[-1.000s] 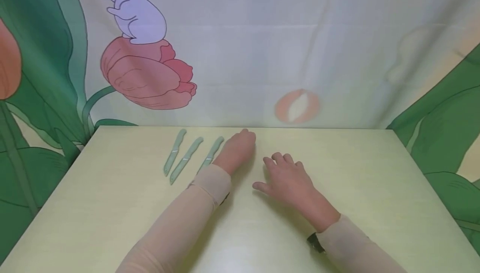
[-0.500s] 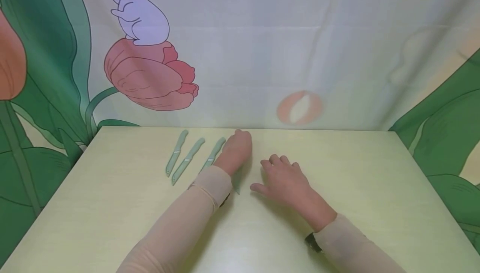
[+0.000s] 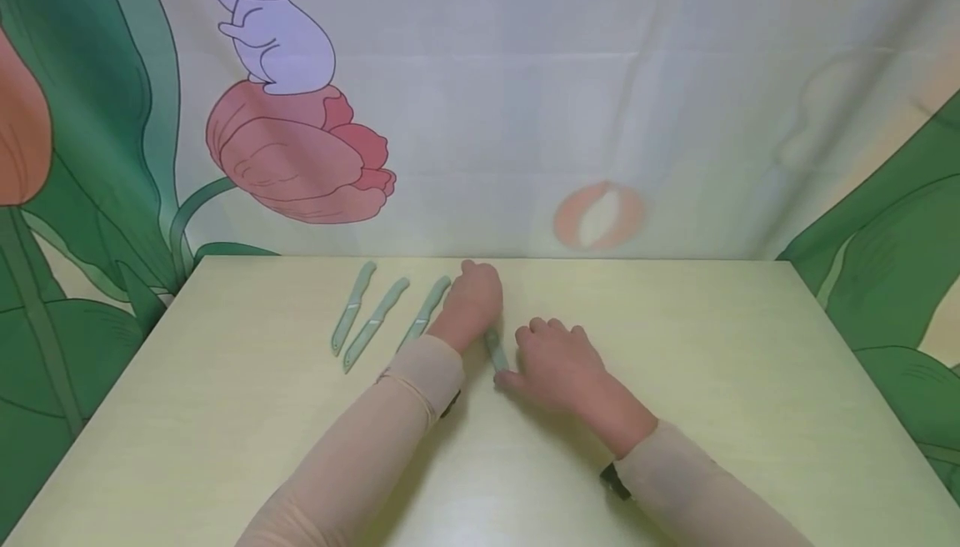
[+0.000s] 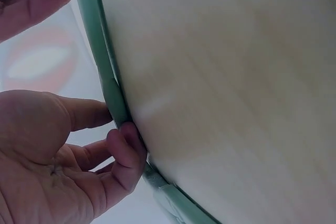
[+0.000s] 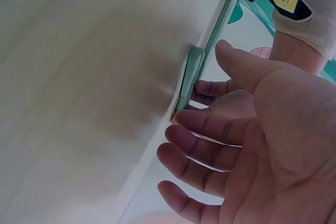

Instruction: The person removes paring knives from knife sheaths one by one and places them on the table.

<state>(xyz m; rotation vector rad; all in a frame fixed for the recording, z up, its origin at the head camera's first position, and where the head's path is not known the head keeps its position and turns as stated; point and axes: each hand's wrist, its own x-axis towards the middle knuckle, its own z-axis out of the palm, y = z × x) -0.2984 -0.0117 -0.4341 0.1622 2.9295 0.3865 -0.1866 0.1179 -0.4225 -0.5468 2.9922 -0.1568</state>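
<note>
My left hand (image 3: 475,293) pinches a green sheathed paring knife (image 3: 497,350) between thumb and curled fingers near the back of the table. In the left wrist view the knife (image 4: 102,51) runs along the table surface past the fingertips. My right hand (image 3: 558,363) hovers just right of it with loosely spread fingers, its thumb tip overlapping the knife's near end in the head view. The right wrist view shows the right palm (image 5: 294,140) with nothing in it. Part of the pinched knife is hidden under my left hand.
Three matching green paring knives lie side by side to the left: an outer one (image 3: 352,309), a middle one (image 3: 377,324) and one partly behind my left wrist (image 3: 426,311). The pale table (image 3: 675,322) ends at a printed curtain (image 3: 480,113).
My left hand has moved slightly left, and the knife under it has come into view, its near end swinging right. My right hand has shifted a little left and nearer, towards the knife's end.
</note>
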